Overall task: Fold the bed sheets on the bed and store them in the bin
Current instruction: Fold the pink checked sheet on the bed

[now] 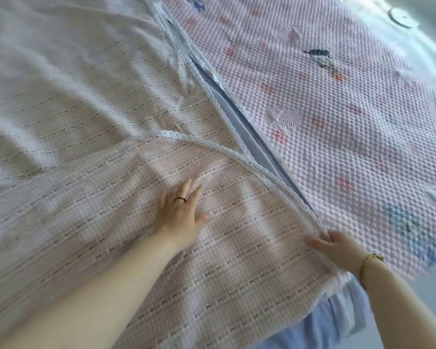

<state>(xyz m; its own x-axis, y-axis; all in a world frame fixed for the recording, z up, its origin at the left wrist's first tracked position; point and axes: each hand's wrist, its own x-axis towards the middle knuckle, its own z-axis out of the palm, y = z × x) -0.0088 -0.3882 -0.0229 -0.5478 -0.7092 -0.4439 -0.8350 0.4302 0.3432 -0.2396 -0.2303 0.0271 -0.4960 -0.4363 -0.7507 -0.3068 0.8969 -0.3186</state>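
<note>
The sheet [111, 222] hem [287, 197] runs diagonally up-frame from the right hand [335, 245], which pinches it; the left hand [180, 212] lies flat, open, just left.

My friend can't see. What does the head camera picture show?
A person's left hand presses flat on a pink checked sheet while the right hand holds its lacy edge, beside a bumpy pink quilt.
</note>
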